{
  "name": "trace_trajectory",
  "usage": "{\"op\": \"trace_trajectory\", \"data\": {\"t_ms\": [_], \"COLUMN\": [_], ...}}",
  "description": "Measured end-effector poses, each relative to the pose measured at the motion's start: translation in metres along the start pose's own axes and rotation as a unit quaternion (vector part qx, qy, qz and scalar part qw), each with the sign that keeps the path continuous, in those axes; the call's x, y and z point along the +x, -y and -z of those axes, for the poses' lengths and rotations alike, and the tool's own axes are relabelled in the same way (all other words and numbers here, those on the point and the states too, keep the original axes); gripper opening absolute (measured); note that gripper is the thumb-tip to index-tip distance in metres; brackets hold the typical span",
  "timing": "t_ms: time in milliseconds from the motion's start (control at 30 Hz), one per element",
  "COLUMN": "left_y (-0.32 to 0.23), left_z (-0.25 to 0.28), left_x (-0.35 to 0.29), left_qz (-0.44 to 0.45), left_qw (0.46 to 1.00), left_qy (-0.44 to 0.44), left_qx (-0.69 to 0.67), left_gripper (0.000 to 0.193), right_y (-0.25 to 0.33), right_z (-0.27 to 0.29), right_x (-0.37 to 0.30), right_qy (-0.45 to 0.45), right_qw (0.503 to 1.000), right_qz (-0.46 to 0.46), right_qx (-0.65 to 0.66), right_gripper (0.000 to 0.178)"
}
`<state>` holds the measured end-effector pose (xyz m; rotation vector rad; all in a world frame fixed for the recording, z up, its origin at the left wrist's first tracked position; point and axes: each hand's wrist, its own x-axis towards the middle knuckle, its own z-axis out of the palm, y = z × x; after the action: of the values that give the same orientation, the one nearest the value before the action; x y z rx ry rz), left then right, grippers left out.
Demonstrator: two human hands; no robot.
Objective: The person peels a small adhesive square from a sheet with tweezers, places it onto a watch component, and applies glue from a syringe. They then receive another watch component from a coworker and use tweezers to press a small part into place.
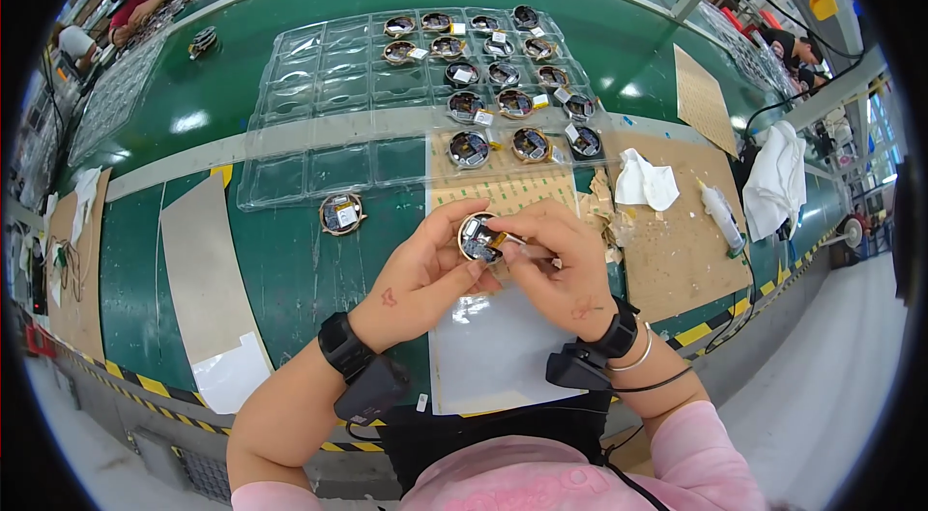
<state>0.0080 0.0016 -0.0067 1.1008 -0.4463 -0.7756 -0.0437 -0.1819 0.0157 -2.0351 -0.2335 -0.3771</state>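
Note:
My left hand is closed around the rim of a round watch case, holding it tilted above the bench. A small circuit board and an amber ribbon show inside the case. At its right edge, my right hand is closed in a pinch beside the ribbon. A thin, pale piece shows between those fingers, too small to make out. Left of my hands, another round case with a white label lies on the green bench. Beyond my hands, a clear plastic tray carries several similar cases in its right-hand pockets.
Below my hands lies a white sheet, with a sheet of adhesive pieces beyond. To the right, a brown board bears a white cloth and a glue bottle. A grey strip lies left. Co-workers sit farther off.

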Motion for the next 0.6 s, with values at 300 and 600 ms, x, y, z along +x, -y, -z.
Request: {"op": "trace_trajectory", "data": {"t_ms": [300,600], "left_y": [0.002,-0.001], "left_z": [0.0031,-0.0015], "left_x": [-0.0008,0.0002], "left_qz": [-0.02,0.003], "left_qw": [0.999,0.998], "left_qy": [0.014,-0.048], "left_qx": [0.033,0.045], "left_gripper": [0.051,0.037], "right_y": [-0.003,0.0016], "right_z": [0.0063,0.0073], "right_x": [0.0005,-0.0017], "right_qy": [0.027,0.031], "right_qw": [1.0,0.996], "right_qz": [0.002,-0.084], "right_qx": [0.015,0.029], "right_gripper": [0.026,0.017]}}
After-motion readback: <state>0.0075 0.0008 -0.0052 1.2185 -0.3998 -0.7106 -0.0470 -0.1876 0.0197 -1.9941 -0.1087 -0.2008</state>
